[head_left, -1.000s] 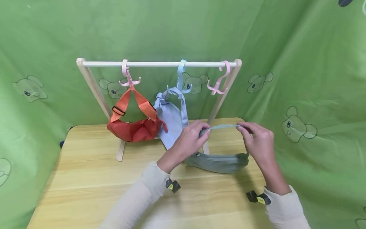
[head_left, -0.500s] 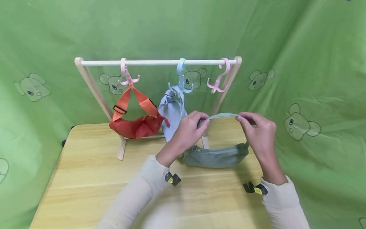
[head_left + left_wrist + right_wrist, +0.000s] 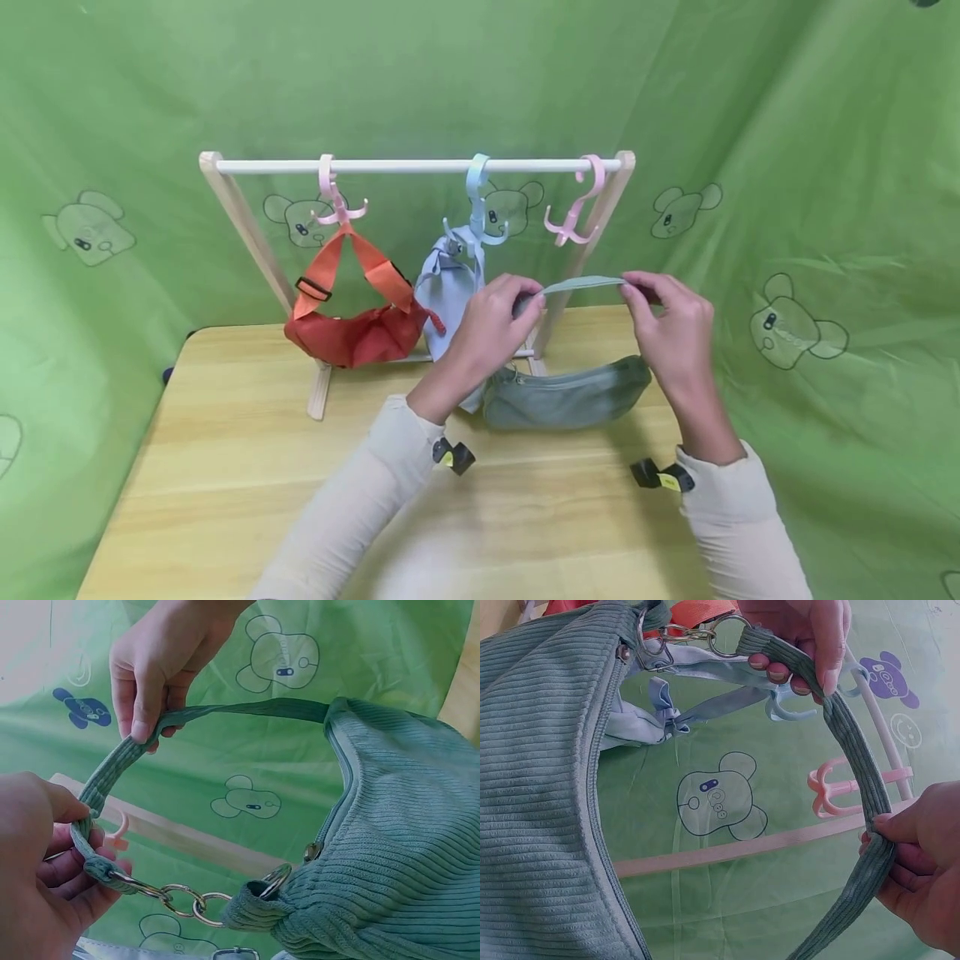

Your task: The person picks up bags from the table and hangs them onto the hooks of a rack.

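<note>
A green corduroy shoulder bag [image 3: 566,398] hangs by its strap [image 3: 581,284] from both hands, over the right part of the table. Thumb and fingers of my left hand [image 3: 491,325] pinch the strap near its metal ring end; my right hand [image 3: 673,329] pinches it further along. Between them the strap is stretched nearly level. Gold chain rings [image 3: 180,898] join strap and bag in the left wrist view. Behind the hands, a pink hook [image 3: 573,208] hangs at the rack's right end, with no bag on it.
A wooden rack with a white rail [image 3: 405,167] stands on the table [image 3: 225,467]. A red bag [image 3: 356,337] hangs from the left pink hook [image 3: 337,196]. A light blue bag [image 3: 446,292] hangs from the blue hook [image 3: 477,200], partly behind the left hand. Green cloth [image 3: 825,208] surrounds the table.
Both hands have risen and moved slightly away from me, lifting the strap and the green bag with them. Both pinches on the strap stay. The blue bag has shifted slightly on its hook.
</note>
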The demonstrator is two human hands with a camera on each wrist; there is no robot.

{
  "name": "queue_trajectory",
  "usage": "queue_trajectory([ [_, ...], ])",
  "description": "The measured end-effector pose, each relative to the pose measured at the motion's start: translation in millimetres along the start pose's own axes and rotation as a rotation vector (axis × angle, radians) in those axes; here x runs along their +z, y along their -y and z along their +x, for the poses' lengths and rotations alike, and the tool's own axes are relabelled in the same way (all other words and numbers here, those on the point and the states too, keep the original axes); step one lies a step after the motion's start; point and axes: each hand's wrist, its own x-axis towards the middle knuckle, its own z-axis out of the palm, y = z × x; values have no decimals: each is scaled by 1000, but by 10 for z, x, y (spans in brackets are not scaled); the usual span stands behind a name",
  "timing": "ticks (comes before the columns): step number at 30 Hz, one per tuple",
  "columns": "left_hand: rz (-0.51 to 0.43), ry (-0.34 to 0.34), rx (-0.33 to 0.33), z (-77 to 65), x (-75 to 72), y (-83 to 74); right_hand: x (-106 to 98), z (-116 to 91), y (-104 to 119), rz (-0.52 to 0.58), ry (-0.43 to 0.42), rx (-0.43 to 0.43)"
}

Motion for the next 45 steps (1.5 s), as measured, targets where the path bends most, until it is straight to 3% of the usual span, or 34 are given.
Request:
queue_trajectory([
  [31,-1,-40,22,180,-84,-16,27,227,33,16,14,-5],
  [45,3,-64,22,259,-132,-46,61,332,6,10,-22,-14],
])
